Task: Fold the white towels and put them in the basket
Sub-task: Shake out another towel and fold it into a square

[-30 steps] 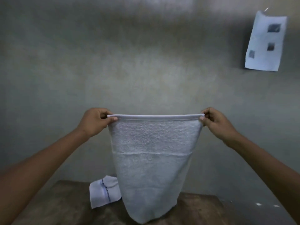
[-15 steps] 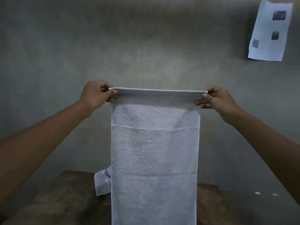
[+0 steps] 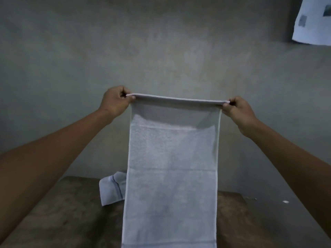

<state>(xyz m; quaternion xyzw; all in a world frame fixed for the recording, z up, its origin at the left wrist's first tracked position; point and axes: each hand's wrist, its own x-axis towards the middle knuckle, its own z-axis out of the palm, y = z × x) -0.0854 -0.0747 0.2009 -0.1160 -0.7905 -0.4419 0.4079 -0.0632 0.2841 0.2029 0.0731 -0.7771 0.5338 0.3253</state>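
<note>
- While left hand [image 3: 116, 101] and right hand [image 3: 238, 111] each pinch a top corner, the white towel [image 3: 172, 167] hangs open above the table [image 3: 62, 212]
- from my end, no fold visible yet; basket's out of view, so nearly everything's left
- another cloth [image 3: 112, 190] lies near the table's far edge; can't tell if it's done

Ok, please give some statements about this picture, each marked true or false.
1. The left hand and right hand each pinch a top corner of the towel. True.
2. A second cloth lies on the table. True.
3. The towel lies flat on the table. False: it hangs from the hands.
4. A basket stands on the table. False: no basket is in view.
5. A paper hangs on the wall. True.
</note>
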